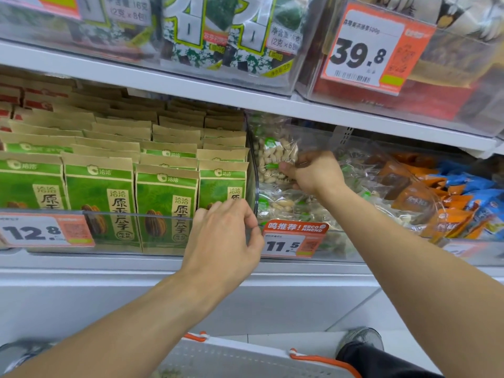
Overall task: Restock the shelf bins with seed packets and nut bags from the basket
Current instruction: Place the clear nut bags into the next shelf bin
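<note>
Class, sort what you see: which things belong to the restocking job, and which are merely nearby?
Job:
- nut bag held by right hand
- left hand at the clear bin front
- green seed packets
- basket

Nearby:
- seaweed packs
- orange and blue snack packets
- 39.8 price tag

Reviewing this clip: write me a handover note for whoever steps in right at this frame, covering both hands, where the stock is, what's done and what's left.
Right hand: grips a clear nut bag, holding it over the middle bin tagged 11.5; not yet released.
Left hand: fingers curled on the clear divider between the bins; carries no stock.
Seed packets: standing in rows in the left bin, tagged 12.8; looks full.
Nut bin: several bags already inside.
Basket: on the floor below; contents mostly out of view.
Left: set this bag down, then check the basket for more.
</note>
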Demonstrator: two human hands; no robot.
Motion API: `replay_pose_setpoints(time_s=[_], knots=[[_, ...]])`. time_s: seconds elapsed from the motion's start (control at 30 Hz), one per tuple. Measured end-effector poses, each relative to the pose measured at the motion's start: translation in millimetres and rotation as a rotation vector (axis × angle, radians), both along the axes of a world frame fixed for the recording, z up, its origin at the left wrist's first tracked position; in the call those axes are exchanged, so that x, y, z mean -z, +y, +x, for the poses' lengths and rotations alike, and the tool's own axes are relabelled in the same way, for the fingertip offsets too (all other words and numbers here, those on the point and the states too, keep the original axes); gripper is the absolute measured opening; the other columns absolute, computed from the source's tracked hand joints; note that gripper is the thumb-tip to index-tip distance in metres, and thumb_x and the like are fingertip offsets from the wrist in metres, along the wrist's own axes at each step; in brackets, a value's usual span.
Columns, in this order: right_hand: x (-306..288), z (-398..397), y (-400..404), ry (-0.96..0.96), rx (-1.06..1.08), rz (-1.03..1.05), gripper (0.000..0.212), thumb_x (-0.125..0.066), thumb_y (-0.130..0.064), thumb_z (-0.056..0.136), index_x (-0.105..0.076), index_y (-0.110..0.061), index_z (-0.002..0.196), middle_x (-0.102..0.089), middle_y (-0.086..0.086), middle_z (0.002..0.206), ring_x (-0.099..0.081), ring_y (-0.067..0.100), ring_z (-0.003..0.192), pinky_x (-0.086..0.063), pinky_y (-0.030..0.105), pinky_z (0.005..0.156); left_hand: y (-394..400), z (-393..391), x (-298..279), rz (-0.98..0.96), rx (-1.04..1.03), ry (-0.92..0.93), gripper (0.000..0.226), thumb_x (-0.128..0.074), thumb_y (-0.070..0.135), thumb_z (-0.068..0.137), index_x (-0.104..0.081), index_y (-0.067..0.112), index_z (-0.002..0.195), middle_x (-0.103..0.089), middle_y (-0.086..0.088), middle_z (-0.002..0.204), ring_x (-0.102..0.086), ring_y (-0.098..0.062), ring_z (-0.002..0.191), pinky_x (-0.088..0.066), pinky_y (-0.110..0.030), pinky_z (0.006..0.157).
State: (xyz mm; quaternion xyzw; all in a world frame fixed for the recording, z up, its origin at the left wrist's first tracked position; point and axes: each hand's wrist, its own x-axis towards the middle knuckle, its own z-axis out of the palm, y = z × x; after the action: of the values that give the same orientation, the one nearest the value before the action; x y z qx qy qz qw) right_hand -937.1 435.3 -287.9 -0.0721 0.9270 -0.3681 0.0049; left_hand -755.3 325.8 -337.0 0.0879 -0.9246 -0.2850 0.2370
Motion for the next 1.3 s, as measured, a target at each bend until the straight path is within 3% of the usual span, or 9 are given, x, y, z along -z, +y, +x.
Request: replay_pose_setpoints(time_s=[0.1, 0.27, 0.47, 0.6, 0.8, 0.93, 1.07, 1.17, 1.3], knots=[[-4.1, 5.8, 3.8, 0.041, -0.045, -0.022, 0.034, -0.080, -0.048, 0.079, -0.060, -0.022, 0.086, -0.072, 0.003, 0.094, -0.072, 0.023, 0.083, -0.060, 0.037, 0.080, 0.0, 1.4, 1.0, -0.015, 0.015, 0.011, 0.012, -0.058, 0.029, 0.090, -0.047, 0.031, 0.084, -0.052, 0.016, 0.087, -0.048, -0.011, 0.090, -0.030, -0.030, 0.084], [-10.3, 41.5, 22.6, 0.299, -0.013, -0.043, 0.035, -0.073, -0.032, 0.088, -0.063, -0.012, 0.114, -0.066, 0.000, 0.105, -0.063, 0.017, 0.094, -0.044, 0.026, 0.077, -1.2, 8.3, 1.6, -0.018, 0.022, 0.107, 0.010, -0.061, 0.019, 0.086, -0.053, 0.025, 0.090, -0.053, 0.010, 0.091, -0.047, -0.014, 0.093, -0.039, -0.034, 0.088], [8.7, 139.3, 47.3, 0.393, -0.035, -0.382, 0.007, -0.067, -0.015, 0.089, -0.064, -0.021, 0.089, -0.064, -0.012, 0.077, -0.059, 0.005, 0.064, -0.051, 0.022, 0.062, 14.2, 29.2, 6.8, -0.030, 0.208, 0.274, 0.008, -0.058, 0.013, 0.083, -0.054, 0.019, 0.088, -0.045, 0.018, 0.082, -0.044, -0.002, 0.077, -0.039, -0.023, 0.071], [68.4, 191.6, 45.1, 0.245, -0.063, -0.516, 0.015, -0.067, -0.008, 0.088, -0.060, -0.021, 0.086, -0.064, -0.009, 0.079, -0.058, 0.007, 0.064, -0.048, 0.020, 0.060, 24.5, 53.0, 44.5, -0.074, 0.257, 0.018, 0.008, -0.057, 0.020, 0.089, -0.053, 0.022, 0.095, -0.045, 0.017, 0.086, -0.046, -0.004, 0.075, -0.035, -0.028, 0.063], [202.2, 215.7, 65.4, -0.213, -0.102, -0.148, 0.009, -0.063, -0.004, 0.086, -0.066, -0.008, 0.093, -0.066, 0.004, 0.083, -0.061, 0.021, 0.075, -0.050, 0.029, 0.078, 3.8, 105.4, 127.8, -0.223, 0.316, -0.632, 0.022, -0.052, 0.027, 0.095, -0.053, 0.018, 0.114, -0.058, -0.001, 0.117, -0.060, -0.023, 0.101, -0.048, -0.035, 0.083], [269.5, 242.4, 92.3, -0.534, -0.044, 0.086, 0.010, -0.059, -0.008, 0.088, -0.067, -0.012, 0.094, -0.070, 0.010, 0.100, -0.063, 0.027, 0.097, -0.045, 0.024, 0.079, -5.9, 138.9, 188.8, -0.198, 0.323, -0.942, 0.009, -0.048, 0.025, 0.095, -0.053, 0.019, 0.099, -0.061, -0.006, 0.111, -0.060, -0.029, 0.104, -0.043, -0.033, 0.078], [319.6, 278.0, 107.1, -0.719, -0.156, 0.294, 0.024, -0.050, -0.002, 0.092, -0.056, -0.010, 0.070, -0.061, 0.016, 0.079, -0.051, 0.025, 0.065, -0.037, 0.028, 0.060, -0.7, 178.5, 241.2, -0.024, 0.278, -1.131, 0.026, -0.048, 0.031, 0.100, -0.050, 0.014, 0.119, -0.059, -0.009, 0.117, -0.059, -0.029, 0.106, -0.045, -0.033, 0.081], [337.3, 291.4, 109.0, -0.785, -0.144, 0.343, 0.014, -0.051, -0.009, 0.096, -0.058, -0.006, 0.107, -0.062, 0.017, 0.109, -0.060, 0.030, 0.093, -0.037, 0.024, 0.073, 5.6, 210.0, 278.6, 0.121, 0.238, -1.256, 0.049, -0.052, 0.046, 0.095, -0.047, 0.014, 0.132, -0.056, -0.007, 0.131, -0.057, -0.023, 0.112, -0.048, -0.034, 0.092], [355.7, 296.2, 111.0, -0.815, -0.212, 0.314, 0.051, -0.060, -0.012, 0.095, -0.043, -0.009, 0.143, -0.049, 0.015, 0.140, -0.050, 0.032, 0.128, -0.042, 0.028, 0.095, 20.2, 232.9, 299.1, 0.265, 0.218, -1.387, 0.069, -0.058, 0.058, 0.089, -0.043, 0.011, 0.138, -0.050, -0.006, 0.140, -0.053, -0.022, 0.123, -0.044, -0.030, 0.097]])
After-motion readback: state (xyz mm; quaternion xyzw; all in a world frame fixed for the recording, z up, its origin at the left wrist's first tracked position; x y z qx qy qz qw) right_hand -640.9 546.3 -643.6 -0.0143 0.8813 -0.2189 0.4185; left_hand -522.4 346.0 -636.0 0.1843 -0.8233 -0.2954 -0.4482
